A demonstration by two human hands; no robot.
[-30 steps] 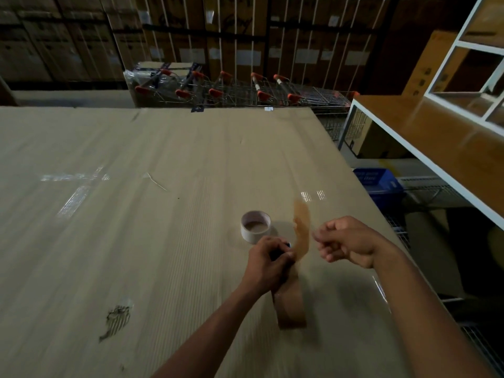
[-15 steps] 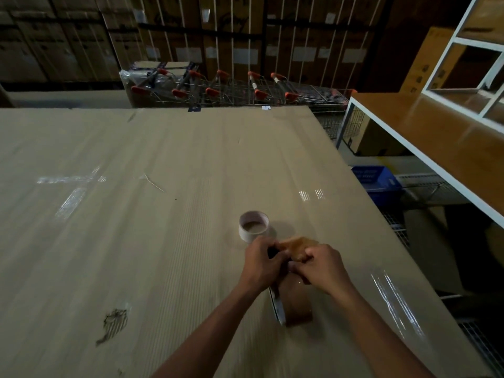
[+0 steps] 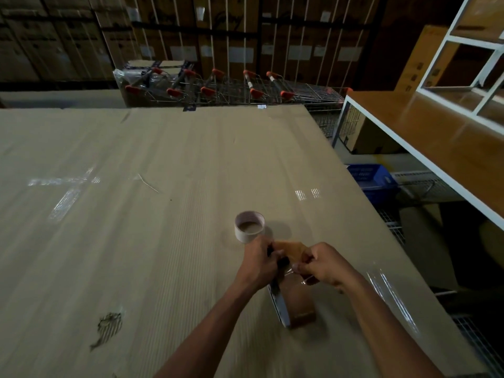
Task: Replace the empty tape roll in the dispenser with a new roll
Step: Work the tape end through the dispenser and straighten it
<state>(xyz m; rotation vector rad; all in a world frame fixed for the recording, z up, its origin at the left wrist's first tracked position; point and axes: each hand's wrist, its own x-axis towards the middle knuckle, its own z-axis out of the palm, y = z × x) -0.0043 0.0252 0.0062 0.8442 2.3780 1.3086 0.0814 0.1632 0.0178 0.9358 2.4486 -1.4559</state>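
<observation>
head view has the dispenser [image 3: 278, 301] low in the middle, standing on the counter [image 3: 163, 214] with its dark, white-edged side plate facing left and a brown tape roll [image 3: 301, 306] seated in it, so the new roll looks already mounted. the left hand [image 3: 260, 264] is curled round the dispenser's front end, most likely to brace it and stop it from tipping or sliding. the right hand [image 3: 323, 267] pinches the free end of the tape [image 3: 291, 251], a brown strip pulled up and forward from the roll toward the front, probably so it can be threaded to the cutter; the cutter itself is hidden behind the fingers. the empty core [image 3: 249, 226], a pale ring standing on its end, sits just beyond the left hand, apart from it and out of the way but close enough to be knocked if the dispenser is pushed forward. by my reading only the threading is left. open counter runs wide to the left and far ahead, bare but for a dark scuff [image 3: 109, 326] near left. the right edge is much nearer, just past the right forearm, with a drop to a blue crate [image 3: 368, 177] and wire racks below, so any sideways move is safer made leftward.
</observation>
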